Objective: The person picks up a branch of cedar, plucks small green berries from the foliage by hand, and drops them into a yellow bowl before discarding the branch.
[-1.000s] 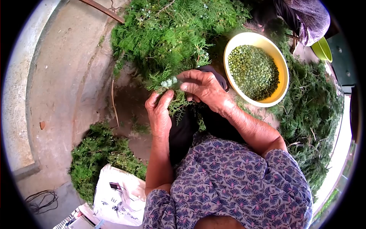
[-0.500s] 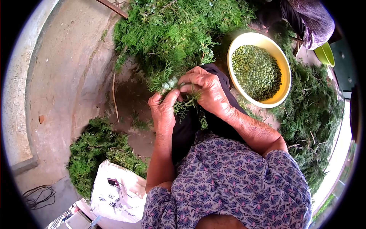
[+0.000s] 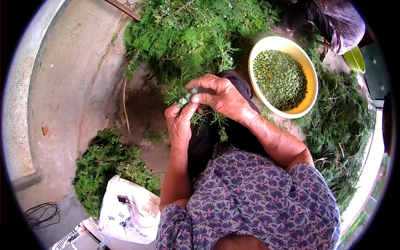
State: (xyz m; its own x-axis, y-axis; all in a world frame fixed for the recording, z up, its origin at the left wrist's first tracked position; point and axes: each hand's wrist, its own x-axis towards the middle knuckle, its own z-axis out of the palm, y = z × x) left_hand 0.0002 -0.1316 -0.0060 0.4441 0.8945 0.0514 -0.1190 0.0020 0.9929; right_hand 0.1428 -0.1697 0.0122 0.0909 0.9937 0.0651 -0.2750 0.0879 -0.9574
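White sack (image 3: 112, 200), one: dark Chinese print (image 3: 121, 215) in loose lines toward the lower left edge. One character reads 用. To its left, nearer the left edge, a mark resembling 业, reading uncertain. Below 用, a heavy dark character, blurred, unreadable. Toward the lower edge, right of the heavy one, further bluish strokes, creased and too distorted to read. Dark device (image 3: 123, 199), one, lying on the sack above the print: any lettering too small to tell.
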